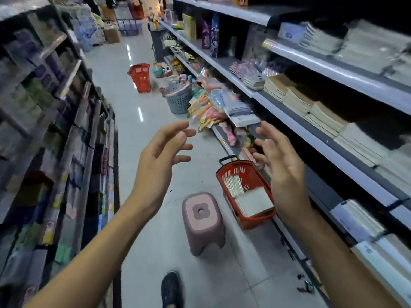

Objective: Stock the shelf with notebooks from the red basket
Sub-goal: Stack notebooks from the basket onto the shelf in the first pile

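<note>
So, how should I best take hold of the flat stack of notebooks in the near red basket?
Come from above: the red basket is open on top, on the floor. The flat notebooks lie face up, so slide fingers under their free edge toward the basket's middle and lift. Both the left hand and right hand are empty.

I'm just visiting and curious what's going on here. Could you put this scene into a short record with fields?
place: shop aisle, shelving on both sides
left hand: raised, fingers loosely spread, holding nothing
right hand: raised, fingers loosely curled, holding nothing
red basket: on the floor by the right shelving, notebooks inside
stool: pink, left of that basket
shelf: stacked notebooks
farther off: second red basket, grey basket
</note>
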